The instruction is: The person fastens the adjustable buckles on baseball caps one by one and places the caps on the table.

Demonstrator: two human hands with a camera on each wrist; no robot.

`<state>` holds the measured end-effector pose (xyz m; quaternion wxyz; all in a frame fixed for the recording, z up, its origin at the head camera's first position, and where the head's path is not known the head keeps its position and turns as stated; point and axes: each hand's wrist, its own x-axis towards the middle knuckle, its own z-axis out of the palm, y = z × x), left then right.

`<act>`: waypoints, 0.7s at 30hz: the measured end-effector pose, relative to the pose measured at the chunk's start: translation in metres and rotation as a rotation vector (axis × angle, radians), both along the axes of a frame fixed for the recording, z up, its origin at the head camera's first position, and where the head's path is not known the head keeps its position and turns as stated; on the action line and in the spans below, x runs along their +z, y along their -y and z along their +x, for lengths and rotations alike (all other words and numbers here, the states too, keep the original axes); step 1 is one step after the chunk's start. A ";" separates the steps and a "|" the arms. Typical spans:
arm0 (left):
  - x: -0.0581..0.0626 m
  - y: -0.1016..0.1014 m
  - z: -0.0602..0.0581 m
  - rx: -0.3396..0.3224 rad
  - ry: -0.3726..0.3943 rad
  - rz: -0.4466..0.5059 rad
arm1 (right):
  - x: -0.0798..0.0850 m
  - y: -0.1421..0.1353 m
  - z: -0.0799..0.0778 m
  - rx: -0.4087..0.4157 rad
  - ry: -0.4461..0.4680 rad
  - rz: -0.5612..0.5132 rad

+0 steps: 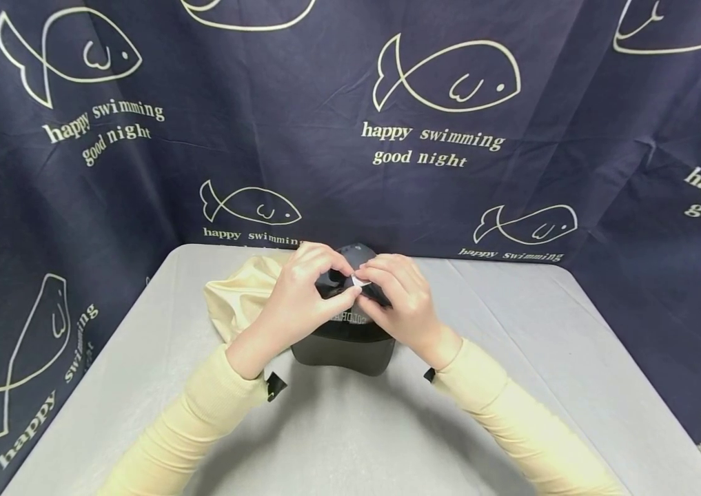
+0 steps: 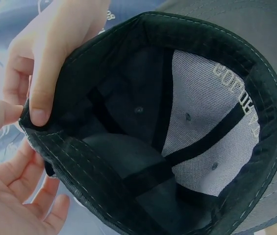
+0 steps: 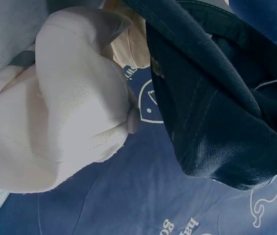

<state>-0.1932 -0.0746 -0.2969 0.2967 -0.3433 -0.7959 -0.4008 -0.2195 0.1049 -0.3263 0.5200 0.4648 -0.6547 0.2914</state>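
A dark baseball cap [image 1: 345,350] with pale lettering stands on the table, its brim towards me. My left hand [image 1: 299,295] and right hand [image 1: 404,297] meet over it, their fingertips pinching around a small white piece [image 1: 359,281] at the cap, too small to identify. Looking inside the cap [image 2: 128,181], the left wrist view shows its mesh panels and dark sweatband. There, one thumb [image 2: 40,110] presses over the rim, and other fingers [image 2: 18,171] lie beside the edge. In the right wrist view a dark cap [image 3: 226,127] shows, but no hand is clearly visible.
Crumpled cream fabric [image 1: 235,293] lies left of the cap. A pale ribbed fabric item [image 3: 79,98] fills the left of the right wrist view. The grey table [image 1: 511,324] is backed by a navy curtain [image 1: 338,124] with fish drawings.
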 end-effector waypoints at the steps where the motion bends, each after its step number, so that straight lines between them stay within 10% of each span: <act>1: 0.000 0.000 0.000 0.000 0.001 -0.002 | 0.000 0.000 0.000 0.008 -0.006 -0.005; 21: -0.003 0.005 0.004 -0.064 0.047 -0.001 | -0.004 -0.009 0.001 0.119 0.030 -0.037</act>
